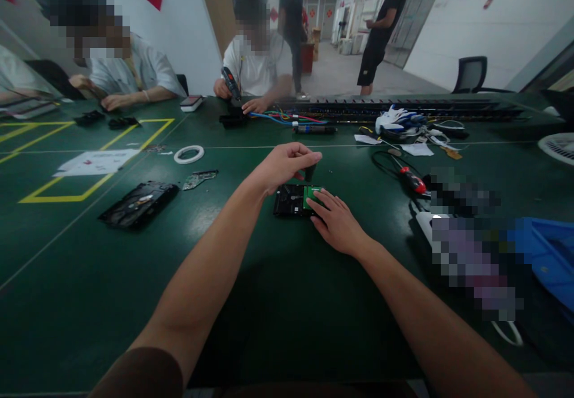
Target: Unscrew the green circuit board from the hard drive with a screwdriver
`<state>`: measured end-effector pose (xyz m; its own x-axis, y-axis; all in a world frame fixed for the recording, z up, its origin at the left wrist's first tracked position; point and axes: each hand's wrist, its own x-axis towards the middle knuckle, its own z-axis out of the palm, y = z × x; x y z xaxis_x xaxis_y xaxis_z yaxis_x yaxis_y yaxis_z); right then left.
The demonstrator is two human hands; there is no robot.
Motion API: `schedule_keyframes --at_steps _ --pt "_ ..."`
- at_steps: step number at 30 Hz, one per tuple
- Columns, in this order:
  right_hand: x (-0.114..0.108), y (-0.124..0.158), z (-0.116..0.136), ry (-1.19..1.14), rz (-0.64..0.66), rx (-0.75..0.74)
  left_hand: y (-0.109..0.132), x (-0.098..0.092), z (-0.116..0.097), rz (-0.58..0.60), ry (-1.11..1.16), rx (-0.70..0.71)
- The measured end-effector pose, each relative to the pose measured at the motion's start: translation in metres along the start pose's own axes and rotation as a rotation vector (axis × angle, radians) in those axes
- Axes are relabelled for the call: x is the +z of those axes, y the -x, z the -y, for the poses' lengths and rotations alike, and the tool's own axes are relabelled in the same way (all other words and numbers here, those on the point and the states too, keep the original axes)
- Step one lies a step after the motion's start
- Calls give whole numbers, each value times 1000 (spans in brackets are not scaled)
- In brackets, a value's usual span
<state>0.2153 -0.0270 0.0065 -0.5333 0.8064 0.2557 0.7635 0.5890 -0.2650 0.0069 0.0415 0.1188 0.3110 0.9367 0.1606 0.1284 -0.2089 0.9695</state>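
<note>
A black hard drive (287, 201) lies flat on the green table, with a green board (310, 197) on its right part. My right hand (337, 219) rests on the drive's right end, fingers stretched out and fingertips touching the green board. Just above the drive hovers my left hand (289, 164), its thumb and fingers drawn together. A small dark shape (310, 173) shows under those fingertips; whether it is held there I cannot make out.
Left of me lie another black drive (140, 204), a loose circuit board (200, 179), a white ring (189, 154) and paper (96, 162). On the right are a red-black screwdriver (412, 180), gloves (399, 122) and a blue bin (547, 254). Across the table, a person holds a power screwdriver (230, 82).
</note>
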Motion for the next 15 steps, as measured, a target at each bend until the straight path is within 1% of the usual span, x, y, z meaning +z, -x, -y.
schedule_keyframes --at_steps 4,6,9,11,15 --pt "-1 0 1 3 4 1 -1 2 1 -16 18 10" --pt "-2 0 3 9 6 2 -1 3 1 2 70 13" --pt "-1 0 4 15 6 0 0 3 1 64 167 34" --pt "-1 0 3 18 5 -4 1 4 1 87 192 52" --pt "-1 0 2 21 6 -5 0 6 4 76 199 30"
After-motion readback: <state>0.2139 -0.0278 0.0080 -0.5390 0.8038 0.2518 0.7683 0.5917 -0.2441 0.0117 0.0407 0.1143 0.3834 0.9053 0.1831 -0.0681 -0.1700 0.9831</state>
